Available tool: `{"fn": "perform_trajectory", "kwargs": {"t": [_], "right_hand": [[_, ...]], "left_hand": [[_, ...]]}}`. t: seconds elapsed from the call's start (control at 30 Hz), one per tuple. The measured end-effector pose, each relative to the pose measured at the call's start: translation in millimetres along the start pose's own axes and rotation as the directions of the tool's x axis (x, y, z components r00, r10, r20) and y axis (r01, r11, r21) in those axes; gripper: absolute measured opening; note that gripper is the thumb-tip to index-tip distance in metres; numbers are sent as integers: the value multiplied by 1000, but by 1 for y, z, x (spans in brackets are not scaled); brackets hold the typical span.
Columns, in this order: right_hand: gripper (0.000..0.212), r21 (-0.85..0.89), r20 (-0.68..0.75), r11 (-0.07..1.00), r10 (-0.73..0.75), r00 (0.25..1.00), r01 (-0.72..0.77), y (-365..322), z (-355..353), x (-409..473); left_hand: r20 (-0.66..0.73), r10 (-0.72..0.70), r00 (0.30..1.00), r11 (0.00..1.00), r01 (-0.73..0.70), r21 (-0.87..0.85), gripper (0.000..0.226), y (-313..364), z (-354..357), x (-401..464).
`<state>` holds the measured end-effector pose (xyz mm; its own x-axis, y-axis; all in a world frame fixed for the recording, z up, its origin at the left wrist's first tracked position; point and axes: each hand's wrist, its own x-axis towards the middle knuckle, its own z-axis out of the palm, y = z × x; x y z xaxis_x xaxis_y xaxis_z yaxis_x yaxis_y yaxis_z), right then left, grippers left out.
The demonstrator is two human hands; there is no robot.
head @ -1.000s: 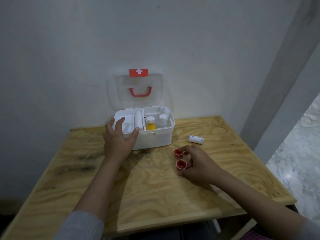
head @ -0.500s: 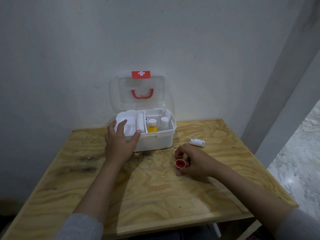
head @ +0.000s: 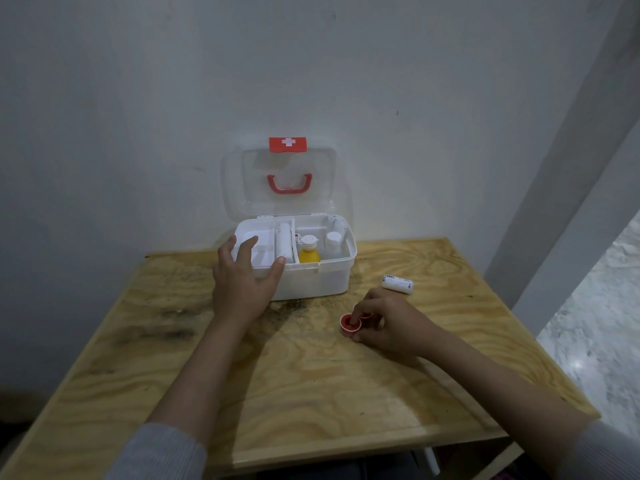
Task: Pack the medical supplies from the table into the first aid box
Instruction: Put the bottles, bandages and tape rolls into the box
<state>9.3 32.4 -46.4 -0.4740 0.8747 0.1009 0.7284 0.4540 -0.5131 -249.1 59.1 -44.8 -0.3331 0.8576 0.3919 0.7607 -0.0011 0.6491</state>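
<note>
The white first aid box (head: 313, 280) stands open at the back of the wooden table (head: 311, 393), its clear lid (head: 284, 183) upright against the wall. Inside are a white roll (head: 284, 240), a yellow bottle (head: 309, 251) and a white bottle (head: 333, 243). My left hand (head: 242, 282) rests on the box's front left rim, fingers spread. My right hand (head: 388, 322) pinches two small red tape rolls: one (head: 349, 323) shows clearly, the other (head: 366, 315) is mostly hidden under my fingers. A white bandage roll (head: 398, 283) lies on the table behind that hand.
The table stands against a white wall (head: 138, 116). A grey pillar (head: 568, 168) rises at the right, with marble floor (head: 599, 317) beyond the table's right edge.
My right hand has closed its fingers over the two red tape rolls, drawing them together. My left hand has stayed on the box rim.
</note>
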Motion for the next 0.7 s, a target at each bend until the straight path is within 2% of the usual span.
{"fn": "perform_trajectory", "kwargs": {"t": [0.17, 0.37, 0.53, 0.7], "right_hand": [[24, 32, -32, 999, 5, 999, -4, -11, -9, -1], [22, 79, -165, 990, -101, 981, 115, -55, -42, 16], [23, 0, -217, 987, -156, 964, 160, -95, -66, 64], [25, -29, -201, 989, -151, 968, 148, -120, -55, 132]], "left_hand": [[-7, 12, 1000, 1000, -12, 1, 68, -1, 0, 0], [-18, 18, 1000, 999, -19, -28, 77, -1, -2, 1], [12, -30, 999, 998, 31, -55, 91, -3, -8, 6], [42, -33, 999, 991, 38, -130, 90, -9, -11, 8]]}}
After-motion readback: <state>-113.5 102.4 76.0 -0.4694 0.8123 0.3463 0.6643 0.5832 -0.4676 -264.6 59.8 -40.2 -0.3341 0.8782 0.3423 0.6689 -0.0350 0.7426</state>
